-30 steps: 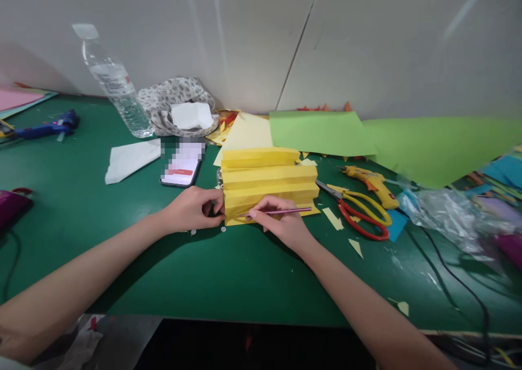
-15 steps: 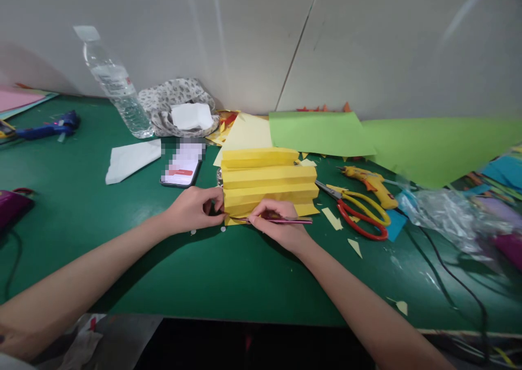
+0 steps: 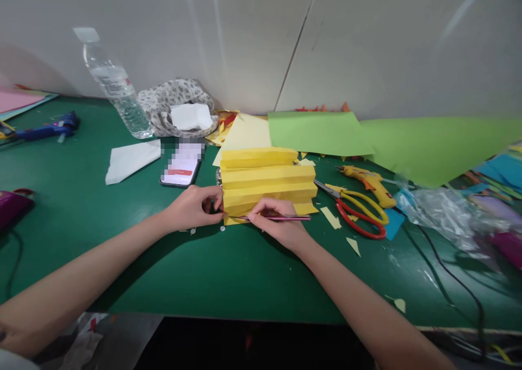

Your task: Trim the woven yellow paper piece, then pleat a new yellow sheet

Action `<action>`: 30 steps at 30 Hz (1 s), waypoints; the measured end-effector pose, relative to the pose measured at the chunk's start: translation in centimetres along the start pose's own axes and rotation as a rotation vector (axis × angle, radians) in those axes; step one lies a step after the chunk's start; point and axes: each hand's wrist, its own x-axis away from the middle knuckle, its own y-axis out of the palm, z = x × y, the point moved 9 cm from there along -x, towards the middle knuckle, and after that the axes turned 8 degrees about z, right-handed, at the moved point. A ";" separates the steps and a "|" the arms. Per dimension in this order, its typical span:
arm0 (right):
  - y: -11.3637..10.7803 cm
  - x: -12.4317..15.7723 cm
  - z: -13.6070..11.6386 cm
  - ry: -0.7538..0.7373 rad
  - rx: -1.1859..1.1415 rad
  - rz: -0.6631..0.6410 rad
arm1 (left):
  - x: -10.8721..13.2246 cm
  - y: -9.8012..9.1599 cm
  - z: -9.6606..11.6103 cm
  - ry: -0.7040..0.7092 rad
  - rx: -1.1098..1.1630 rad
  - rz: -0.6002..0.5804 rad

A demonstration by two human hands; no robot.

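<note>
A yellow sheet of paper (image 3: 267, 177), folded into accordion pleats, lies on the green table in front of me. At its lower left corner, the thumb and fingers of my left hand (image 3: 198, 206) are closed on the paper's edge. My right hand (image 3: 279, 218) grips a slim, metallic pink, pen-like tool (image 3: 299, 218) close to its thin tip, which points left along the lowest fold. The exact kind of tool cannot be made out. Right of the paper lie scissors (image 3: 362, 215) with one red and one yellow handle loop, their blades reaching the paper's edge.
Behind are green sheets (image 3: 318, 133), a water bottle (image 3: 118, 87) and a spotted cloth (image 3: 175, 95). A phone (image 3: 182, 163) lies left of the paper. A yellow glue gun (image 3: 369, 184), its cable, clear plastic wrap (image 3: 444, 212) and paper scraps (image 3: 331, 218) are on the right.
Both hands hold almost the same places on the paper. The free end of the pink tool has shifted very slightly. The whole view has moved a little.
</note>
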 end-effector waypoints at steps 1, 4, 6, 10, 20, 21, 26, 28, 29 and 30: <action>0.0 0.0 0.1 0.007 -0.008 -0.001 | 0.0 0.1 0.0 -0.002 0.004 -0.007; 0.0 -0.1 0.2 0.024 -0.017 -0.005 | 0.0 0.1 0.0 0.005 0.001 -0.014; -0.1 -0.2 0.3 0.029 -0.011 -0.003 | 0.1 0.1 0.0 0.010 -0.002 -0.018; -0.1 -0.1 0.3 0.043 -0.001 0.000 | 0.2 0.2 0.0 0.015 0.000 -0.032; 0.0 -0.2 0.3 0.036 0.023 -0.005 | 0.0 0.0 0.2 0.018 -0.036 -0.033; -0.2 -0.2 0.2 0.040 0.009 0.008 | 0.0 0.1 0.1 0.015 -0.039 -0.036; -0.6 -0.3 0.1 0.028 -0.033 0.058 | 0.0 0.0 0.1 0.011 -0.051 -0.037; -0.7 -0.3 0.1 0.014 -0.051 0.069 | 0.0 0.1 0.1 0.011 -0.047 -0.035; -0.8 -0.3 0.1 0.011 -0.065 0.075 | 0.0 0.1 0.1 0.010 -0.043 -0.036; -0.9 -0.3 0.1 0.011 -0.080 0.081 | 0.0 0.1 0.1 0.011 -0.039 -0.037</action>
